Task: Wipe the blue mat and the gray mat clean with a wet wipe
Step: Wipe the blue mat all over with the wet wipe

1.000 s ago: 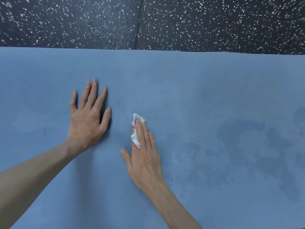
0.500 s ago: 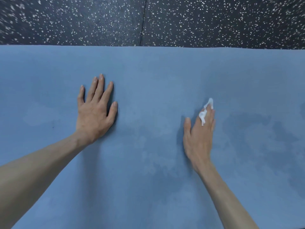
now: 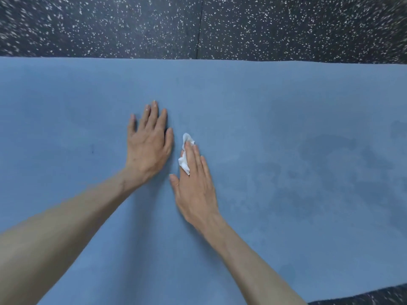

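Note:
The blue mat (image 3: pixel 253 102) fills most of the view, with darker damp patches on its right side. My left hand (image 3: pixel 149 144) lies flat on the mat with fingers spread and straight. Just to its right, my right hand (image 3: pixel 193 183) presses a crumpled white wet wipe (image 3: pixel 184 159) onto the mat under straight fingers; part of the wipe sticks out past the fingertips and along the index finger. The gray mat is out of view.
Dark rubber floor with white specks (image 3: pixel 242 27) runs beyond the mat's far edge, split by a seam. A strip of the same floor (image 3: pixel 374 296) shows at the bottom right corner past the mat's near edge.
My right hand swept with the wipe out to the right, then back left beside my left hand. The view shifted, so both hands sit further right in the frame.

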